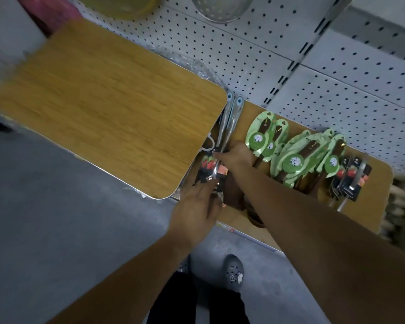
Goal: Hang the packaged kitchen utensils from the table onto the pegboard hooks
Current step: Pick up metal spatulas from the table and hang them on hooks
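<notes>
Dim, soft, motion-blurred, warped edges.

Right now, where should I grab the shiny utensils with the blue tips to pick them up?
Probably pinch the slim metal handles near their middle, coming from the right: the wooden board crowds their left side, and the blue tips should stay free for hanging. The right hand touches there; the left hand rests on the dark card.

Utensils [297, 155] on table [250, 115], before pegboard [267, 43]
</notes>
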The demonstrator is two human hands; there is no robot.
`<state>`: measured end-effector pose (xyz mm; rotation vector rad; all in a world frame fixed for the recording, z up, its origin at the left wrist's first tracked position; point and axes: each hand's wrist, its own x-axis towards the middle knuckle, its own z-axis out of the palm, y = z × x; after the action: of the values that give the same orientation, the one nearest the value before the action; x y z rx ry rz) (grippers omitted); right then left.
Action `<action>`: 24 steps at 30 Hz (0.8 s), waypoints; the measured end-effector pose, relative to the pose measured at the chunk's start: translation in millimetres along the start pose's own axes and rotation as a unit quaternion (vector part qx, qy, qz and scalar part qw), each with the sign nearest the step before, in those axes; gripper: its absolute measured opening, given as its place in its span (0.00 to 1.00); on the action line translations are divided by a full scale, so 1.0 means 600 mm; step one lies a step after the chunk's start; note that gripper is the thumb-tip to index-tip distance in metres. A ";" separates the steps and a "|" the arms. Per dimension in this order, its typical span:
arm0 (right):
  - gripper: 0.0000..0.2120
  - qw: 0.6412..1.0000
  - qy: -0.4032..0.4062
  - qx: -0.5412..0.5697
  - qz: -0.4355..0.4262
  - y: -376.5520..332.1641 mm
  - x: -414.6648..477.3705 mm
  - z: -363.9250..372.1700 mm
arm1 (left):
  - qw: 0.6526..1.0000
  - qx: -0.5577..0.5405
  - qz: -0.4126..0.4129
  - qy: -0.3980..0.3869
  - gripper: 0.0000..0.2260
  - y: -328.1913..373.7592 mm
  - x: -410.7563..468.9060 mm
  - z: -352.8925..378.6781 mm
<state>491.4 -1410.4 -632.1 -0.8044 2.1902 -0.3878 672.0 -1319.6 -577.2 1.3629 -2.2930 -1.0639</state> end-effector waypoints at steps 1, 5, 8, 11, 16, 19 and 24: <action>0.27 1.000 -0.005 0.010 0.007 -0.001 0.005 0.004 | 1.000 -0.004 -0.005 -0.003 0.19 -0.002 -0.004 0.001; 0.32 0.999 -0.015 0.030 0.037 -0.003 0.004 -0.003 | 0.999 -0.017 -0.050 -0.011 0.21 -0.013 -0.013 0.002; 0.26 0.999 -0.013 0.012 0.046 0.009 0.003 -0.018 | 0.997 -0.024 -0.078 -0.010 0.24 -0.021 -0.012 0.000; 0.16 0.997 -0.002 0.051 0.053 0.024 -0.001 -0.030 | 0.995 -0.039 -0.094 0.000 0.25 -0.028 -0.001 -0.001; 0.11 0.971 -0.010 0.225 0.084 0.046 -0.026 -0.044 | 0.989 -0.101 -0.109 0.019 0.24 -0.033 0.032 -0.005; 0.19 0.946 -0.054 0.304 0.102 0.063 -0.059 -0.065 | 0.983 -0.123 -0.138 0.013 0.19 -0.042 0.063 0.005; 0.22 0.892 -0.094 0.427 0.112 0.099 -0.121 -0.115 | 0.980 -0.111 -0.165 -0.013 0.11 -0.034 0.107 0.034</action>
<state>452.0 -1316.6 -575.6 -0.0884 1.6422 -1.0088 640.3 -1370.4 -614.6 1.6759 -1.9319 -1.3960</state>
